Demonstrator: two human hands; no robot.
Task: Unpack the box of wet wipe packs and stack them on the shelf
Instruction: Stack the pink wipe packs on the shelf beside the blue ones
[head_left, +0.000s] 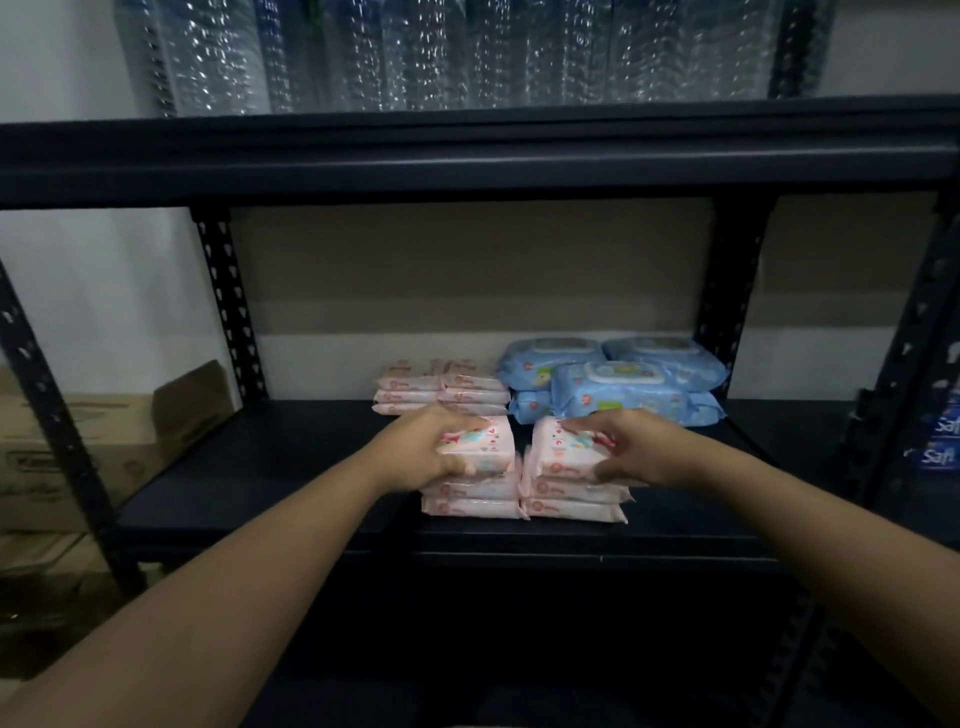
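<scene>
L hand (426, 452) & R hand (631, 452) each grip a top pink pack (491, 441), long axes side-to-side, atop twin stacks on shelf (291, 467)

Both arms reach forward; the left hand (422, 453) and right hand (626, 448) each have fingers curled round a pink pack.

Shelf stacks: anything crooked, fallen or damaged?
Nothing damaged or spilled. Only oddity: one blue pack lies skewed across the blue stack, not squared. The pink stacks at front sit even; left hand and right hand grip their top packs.
</scene>
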